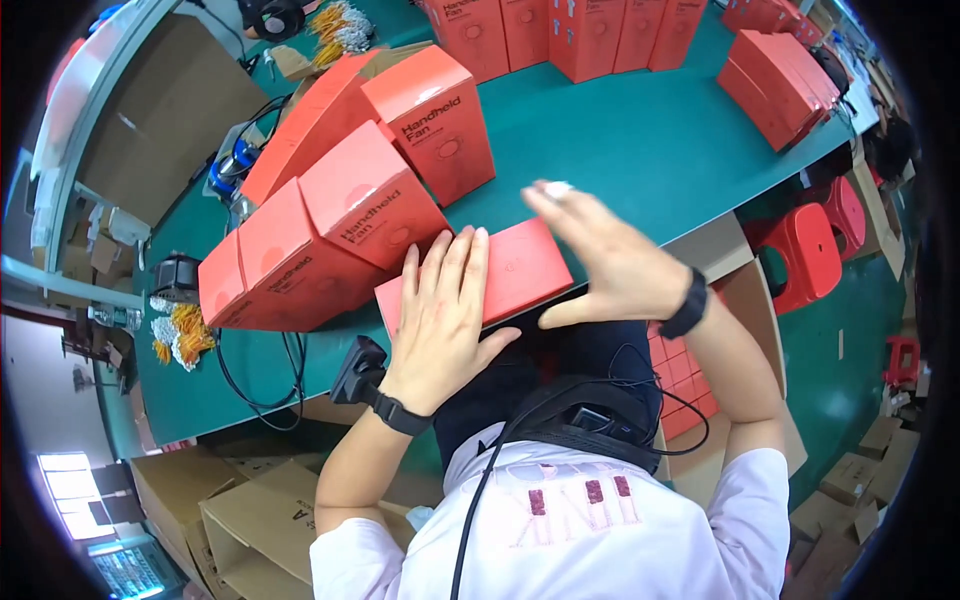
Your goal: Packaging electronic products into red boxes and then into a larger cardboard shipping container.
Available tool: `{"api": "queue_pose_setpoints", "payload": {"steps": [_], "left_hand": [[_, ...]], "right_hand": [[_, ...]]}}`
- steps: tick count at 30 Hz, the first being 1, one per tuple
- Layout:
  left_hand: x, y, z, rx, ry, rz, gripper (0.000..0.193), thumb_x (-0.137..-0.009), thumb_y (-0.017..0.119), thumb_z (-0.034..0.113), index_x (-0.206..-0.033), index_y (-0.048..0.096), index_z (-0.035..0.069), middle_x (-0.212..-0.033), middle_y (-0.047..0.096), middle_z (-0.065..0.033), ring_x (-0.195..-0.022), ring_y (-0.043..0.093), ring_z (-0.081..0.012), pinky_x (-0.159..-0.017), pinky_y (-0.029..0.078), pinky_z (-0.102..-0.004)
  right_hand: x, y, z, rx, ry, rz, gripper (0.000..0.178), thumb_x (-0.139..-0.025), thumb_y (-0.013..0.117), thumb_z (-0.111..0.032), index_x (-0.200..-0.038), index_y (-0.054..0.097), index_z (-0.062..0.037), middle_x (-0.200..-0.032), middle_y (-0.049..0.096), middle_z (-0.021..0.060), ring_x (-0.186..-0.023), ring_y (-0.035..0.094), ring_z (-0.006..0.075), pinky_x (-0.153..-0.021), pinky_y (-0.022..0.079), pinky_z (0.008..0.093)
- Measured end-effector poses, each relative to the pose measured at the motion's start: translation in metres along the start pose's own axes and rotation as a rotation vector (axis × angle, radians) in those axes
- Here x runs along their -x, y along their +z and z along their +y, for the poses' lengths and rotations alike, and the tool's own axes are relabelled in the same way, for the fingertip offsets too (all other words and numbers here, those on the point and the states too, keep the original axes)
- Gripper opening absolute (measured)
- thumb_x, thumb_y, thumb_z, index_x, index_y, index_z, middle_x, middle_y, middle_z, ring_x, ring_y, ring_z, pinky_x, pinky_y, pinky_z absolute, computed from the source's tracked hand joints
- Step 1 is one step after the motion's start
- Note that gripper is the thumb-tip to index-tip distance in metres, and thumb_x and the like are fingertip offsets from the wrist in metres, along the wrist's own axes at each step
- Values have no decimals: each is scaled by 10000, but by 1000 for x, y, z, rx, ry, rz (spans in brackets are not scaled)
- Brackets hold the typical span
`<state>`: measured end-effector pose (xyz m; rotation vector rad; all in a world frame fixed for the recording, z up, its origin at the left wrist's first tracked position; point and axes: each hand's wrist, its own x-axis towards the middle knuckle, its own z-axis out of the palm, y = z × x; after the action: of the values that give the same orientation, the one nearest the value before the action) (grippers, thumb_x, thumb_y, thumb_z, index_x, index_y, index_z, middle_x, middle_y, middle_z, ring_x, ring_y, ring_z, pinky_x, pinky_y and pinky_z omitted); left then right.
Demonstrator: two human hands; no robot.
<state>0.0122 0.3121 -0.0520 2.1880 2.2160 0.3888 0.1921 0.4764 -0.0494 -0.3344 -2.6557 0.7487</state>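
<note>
A closed red fan box lies on its side along the near edge of the green table. Across its left part rests my left hand, palm down with the fingers stretched and the thumb apart. Over the box's right end is my right hand, its fingers extended and the thumb spread away; something small and white shows at its fingertips, too unclear to name. Just beyond my left hand, several red fan boxes stand in a slanting row, and another fan box stands behind them.
More red boxes line the far side of the green table. Coiled cables lie at left beside orange-and-white bundles. A carton of red boxes is at my right, near red stools. Open cartons sit lower left.
</note>
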Motion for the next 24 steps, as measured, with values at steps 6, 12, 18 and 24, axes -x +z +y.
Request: {"api": "queue_pose_setpoints", "payload": {"steps": [6, 12, 18, 24], "left_hand": [[-15, -10, 4, 98, -36, 17, 1116, -615, 911, 300, -1491, 318, -56, -1361, 499, -219, -1255, 486, -390, -1102, 363, -488], [-34, -15, 6, 200, -19, -61, 915, -612, 889, 228, -1373, 453, -31, -1259, 558, -195, -1150, 545, -372, -1019, 423, -452], [-1, -42, 7, 862, -152, 130, 813, -620, 883, 107, -1312, 465, 23, -1242, 557, -144, -1199, 562, -267, -1017, 432, -393], [-2, -11, 18, 852, 54, 331, 869, -605, 891, 117, -1336, 430, 27, -1299, 520, -181, -1212, 543, -301, -1034, 419, -403]], "right_hand": [[59, -23, 27, -479, 493, 50, 765, -813, 805, -177, -1478, 447, -54, -1336, 587, 167, -1111, 618, 229, -991, 491, 376], [64, 7, 6, -646, 480, 53, 781, -815, 814, -202, -1479, 433, -45, -1387, 543, 178, -1096, 641, 247, -954, 519, 372], [63, -14, -18, -785, 333, 192, 791, -773, 835, -194, -1458, 465, -50, -1362, 542, 147, -1062, 636, 218, -936, 508, 349], [46, -48, -56, -211, -17, 499, 432, -734, 852, -177, -1084, 661, -11, -1056, 625, 140, -908, 623, 274, -802, 513, 348]]}}
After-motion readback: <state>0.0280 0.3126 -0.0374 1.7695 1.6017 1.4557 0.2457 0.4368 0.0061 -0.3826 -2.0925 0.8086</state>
